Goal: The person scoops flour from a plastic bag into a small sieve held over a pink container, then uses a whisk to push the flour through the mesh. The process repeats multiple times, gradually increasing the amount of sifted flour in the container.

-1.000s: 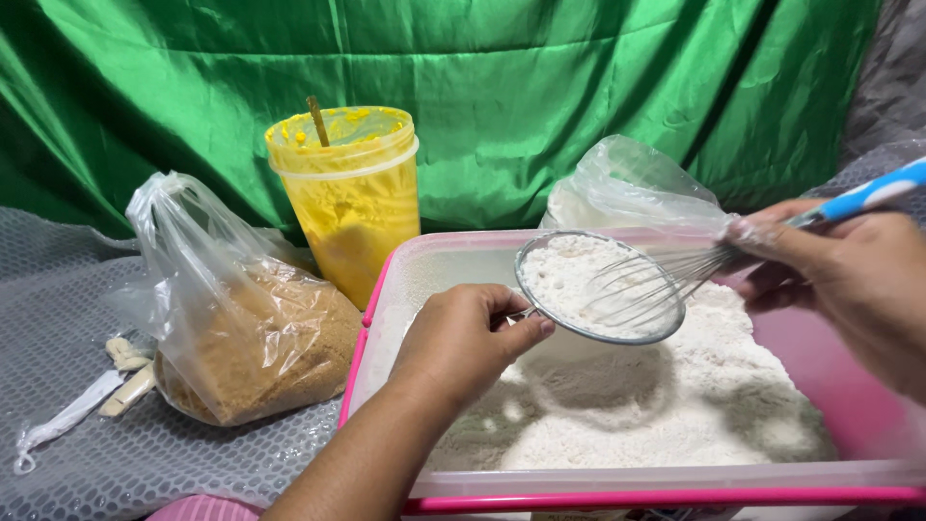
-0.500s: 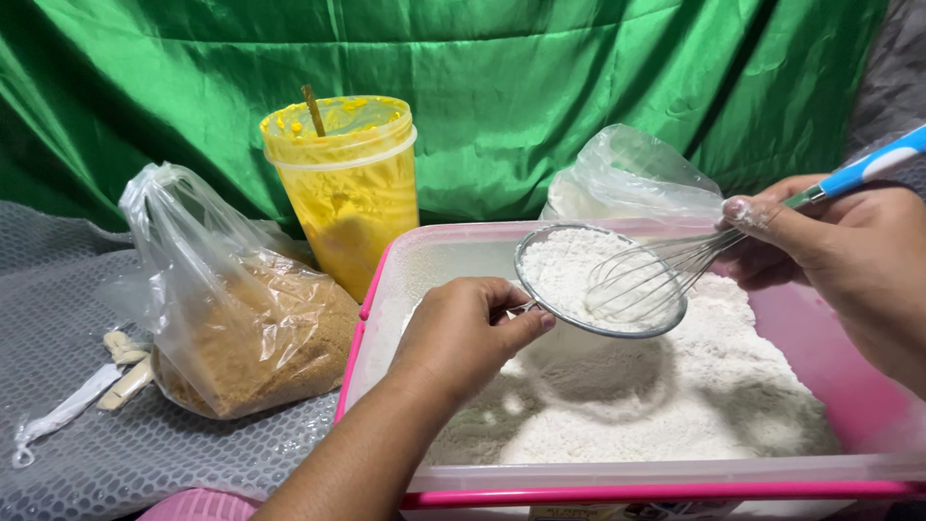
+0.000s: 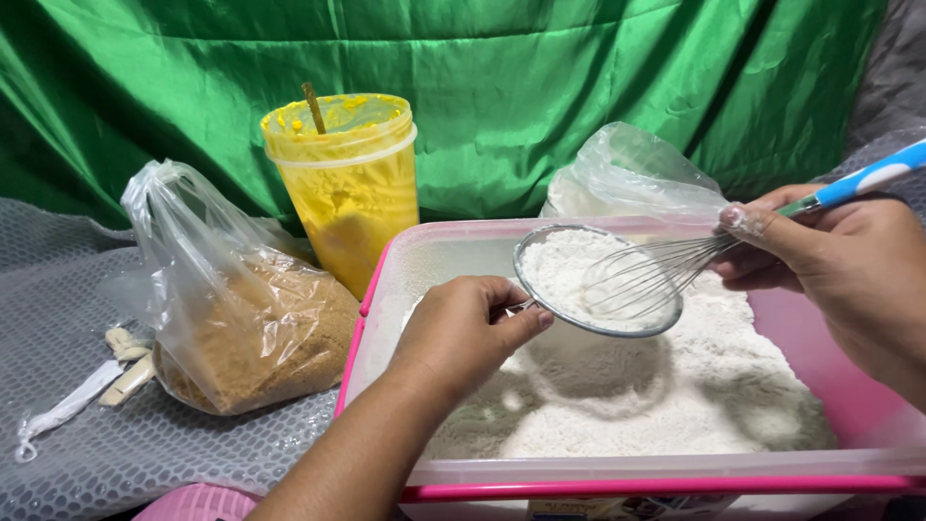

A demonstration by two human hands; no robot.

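Left hand [image 3: 463,333] grips a round metal mesh sieve [image 3: 596,281] of white flour; keep it level over the pink-rimmed plastic tub [image 3: 617,485]. Right hand [image 3: 849,260] pinches a blue-handled wire whisk [image 3: 666,268], stirring gently.

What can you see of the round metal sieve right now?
The sieve is a small round strainer with a thin metal rim and fine mesh, heaped with white flour. The left hand holds its handle, tilted slightly above the floured pink-rimmed tub. The whisk, held by the right hand, rests inside it.

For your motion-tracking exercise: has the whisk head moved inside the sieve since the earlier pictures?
Yes, slightly. The whisk head has shifted inside the sieve, a little toward the rim nearest the right hand.
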